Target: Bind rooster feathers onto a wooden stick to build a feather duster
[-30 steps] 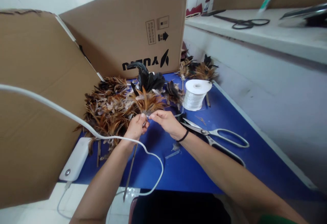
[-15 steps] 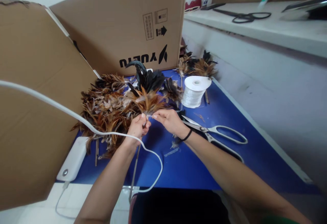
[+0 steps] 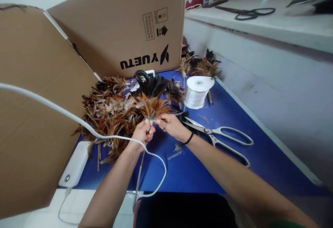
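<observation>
My left hand [image 3: 143, 132] is closed around the stick of a feather duster [image 3: 154, 106], just under its feathers. Brown feathers ring the base and black ones curl out at the far end. The thin wooden stick [image 3: 139, 174] runs down below the hand toward the table's front edge. My right hand [image 3: 170, 125] pinches a thin white string at the feather base, close against the left hand. Part of the string shows to the right of the fingers, toward the white spool [image 3: 197, 94]. The fingertips hide where it meets the stick.
A pile of brown feathers [image 3: 109, 113] lies left on the blue table [image 3: 192, 172]. Open scissors [image 3: 215, 132] lie right. A white cable [image 3: 62, 108] crosses over my left wrist; a power bank [image 3: 74, 163] is at left. Cardboard [image 3: 111, 30] walls the back; a shelf [image 3: 293, 26] runs along the right.
The feather duster has turned slightly and its black feathers sit lower. My right hand has moved a little closer to my left, drawing in against the feather base.
</observation>
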Available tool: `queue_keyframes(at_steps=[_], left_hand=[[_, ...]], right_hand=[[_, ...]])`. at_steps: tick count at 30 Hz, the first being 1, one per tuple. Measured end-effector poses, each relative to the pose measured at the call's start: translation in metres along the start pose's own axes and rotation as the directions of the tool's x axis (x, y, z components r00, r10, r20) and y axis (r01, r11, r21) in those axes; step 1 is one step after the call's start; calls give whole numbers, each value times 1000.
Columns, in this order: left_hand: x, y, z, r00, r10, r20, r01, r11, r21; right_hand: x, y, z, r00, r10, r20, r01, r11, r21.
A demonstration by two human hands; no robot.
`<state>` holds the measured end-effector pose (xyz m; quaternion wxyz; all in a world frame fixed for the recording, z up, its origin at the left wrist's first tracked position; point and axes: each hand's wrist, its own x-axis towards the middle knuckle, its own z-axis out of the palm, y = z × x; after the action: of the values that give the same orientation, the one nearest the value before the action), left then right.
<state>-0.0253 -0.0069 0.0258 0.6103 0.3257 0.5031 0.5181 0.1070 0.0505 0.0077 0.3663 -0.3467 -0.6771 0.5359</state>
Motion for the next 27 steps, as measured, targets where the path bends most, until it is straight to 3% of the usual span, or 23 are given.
queue_keyframes(at_steps=[8, 17, 21, 27], left_hand=[[-6, 9, 1, 997, -48, 66, 53, 995, -80], [-8, 7, -2, 985, -59, 161, 83, 985, -148], [-9, 7, -5, 961, -115, 253, 168, 965, -199], [-11, 8, -8, 931, -173, 321, 248, 946, -207]], right_hand=[[6, -3, -7, 1000, -30, -5, 30, 997, 76], [6, 4, 4, 999, 19, -38, -9, 971, 238], [6, 6, 3, 997, -75, 2, 71, 957, 281], [7, 6, -8, 990, -127, 54, 119, 984, 131]])
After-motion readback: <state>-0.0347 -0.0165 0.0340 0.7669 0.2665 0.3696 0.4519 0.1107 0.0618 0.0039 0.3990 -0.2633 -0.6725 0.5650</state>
